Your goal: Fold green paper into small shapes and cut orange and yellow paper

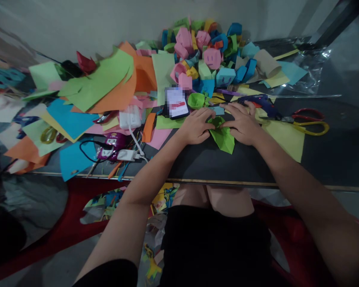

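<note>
Head view: at the centre of the frame both hands meet on a green paper (223, 138), a folded piece lying on the dark table (209, 165) with its point toward the near edge. The left hand (196, 127) is half clenched, its fingertips nipping the paper's left flap. The right hand (242, 125) lies flatter, with fingers stretched across the top and bearing down. Held that way, the folds probably stay pinned against the hard surface rather than springing open.

A phone (177, 103) leans just above the left hand, facing the person and placed where a glance reaches it. Its screen is blurred out. To the right, a glue gun (265, 104) and scissors (311, 121) lie near a yellow sheet (287, 140), within an arm's reach. A heap of folded pieces (211, 54) is pushed back against the wall at upper centre. Loose sheets (107, 83) spread over the upper left, and chargers and cables (128, 153) lie tangled below them.

The top of the green paper is hidden under the hands, so its full shape cannot be made out. The right thumb is out of sight. The left edge of the frame is smeared, and both forearms run out at the bottom.
</note>
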Action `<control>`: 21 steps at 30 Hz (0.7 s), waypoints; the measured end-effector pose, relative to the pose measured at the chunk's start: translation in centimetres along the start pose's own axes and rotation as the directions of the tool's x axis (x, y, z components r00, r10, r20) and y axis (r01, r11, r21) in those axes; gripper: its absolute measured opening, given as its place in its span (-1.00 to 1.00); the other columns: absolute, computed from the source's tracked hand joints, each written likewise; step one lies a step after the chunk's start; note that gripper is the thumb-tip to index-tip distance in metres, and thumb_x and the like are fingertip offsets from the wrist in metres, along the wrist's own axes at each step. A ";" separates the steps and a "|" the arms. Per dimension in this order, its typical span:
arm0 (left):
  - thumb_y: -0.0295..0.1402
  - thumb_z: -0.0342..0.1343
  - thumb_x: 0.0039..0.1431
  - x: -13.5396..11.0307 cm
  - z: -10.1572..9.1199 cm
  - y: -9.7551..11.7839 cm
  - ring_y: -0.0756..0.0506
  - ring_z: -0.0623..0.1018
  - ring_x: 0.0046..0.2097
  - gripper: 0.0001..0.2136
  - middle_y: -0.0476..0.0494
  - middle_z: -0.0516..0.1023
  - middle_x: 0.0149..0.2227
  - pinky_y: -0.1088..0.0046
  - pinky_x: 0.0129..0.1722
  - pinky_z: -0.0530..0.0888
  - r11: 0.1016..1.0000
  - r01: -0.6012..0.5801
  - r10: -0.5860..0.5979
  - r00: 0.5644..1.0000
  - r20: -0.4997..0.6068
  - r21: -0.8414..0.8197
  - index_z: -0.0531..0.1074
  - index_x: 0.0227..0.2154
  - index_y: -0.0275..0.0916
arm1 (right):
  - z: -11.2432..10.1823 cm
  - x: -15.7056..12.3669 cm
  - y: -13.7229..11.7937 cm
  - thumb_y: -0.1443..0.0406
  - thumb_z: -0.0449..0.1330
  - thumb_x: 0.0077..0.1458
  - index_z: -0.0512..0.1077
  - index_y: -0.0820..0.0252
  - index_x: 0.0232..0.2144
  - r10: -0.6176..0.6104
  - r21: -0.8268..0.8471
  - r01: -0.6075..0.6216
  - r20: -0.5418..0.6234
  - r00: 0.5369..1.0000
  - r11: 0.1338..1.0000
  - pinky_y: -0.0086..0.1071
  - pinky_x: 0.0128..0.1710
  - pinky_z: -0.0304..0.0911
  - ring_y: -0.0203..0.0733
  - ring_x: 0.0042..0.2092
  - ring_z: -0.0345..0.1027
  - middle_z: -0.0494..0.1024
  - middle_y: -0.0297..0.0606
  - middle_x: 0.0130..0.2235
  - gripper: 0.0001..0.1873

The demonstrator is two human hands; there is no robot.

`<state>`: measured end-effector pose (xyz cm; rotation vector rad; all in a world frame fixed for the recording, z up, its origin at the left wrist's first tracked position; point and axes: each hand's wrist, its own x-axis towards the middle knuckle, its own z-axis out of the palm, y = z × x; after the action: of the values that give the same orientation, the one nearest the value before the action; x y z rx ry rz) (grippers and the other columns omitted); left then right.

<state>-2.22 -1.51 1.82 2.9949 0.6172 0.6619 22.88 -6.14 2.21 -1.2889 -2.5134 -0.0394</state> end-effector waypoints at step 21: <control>-0.31 -0.02 0.23 0.3 -0.3 0.5 -0.40 0.41 0.20 -0.72 -0.32 0.47 0.08 -0.02 0.07 0.38 0.998 -0.048 0.047 0.998 0.033 0.037 0.60 -0.25 -0.22 | -0.2 0.0 -0.1 0.32 0.13 0.09 0.61 -0.02 0.03 -0.002 0.022 0.002 0.011 1.000 1.000 0.30 0.33 -0.33 0.28 0.35 0.05 0.22 -0.30 0.43 -0.52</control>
<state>-1.89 -1.89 2.26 3.0573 0.5650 0.6106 22.87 -6.20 2.38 -1.2819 -2.5171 -0.0050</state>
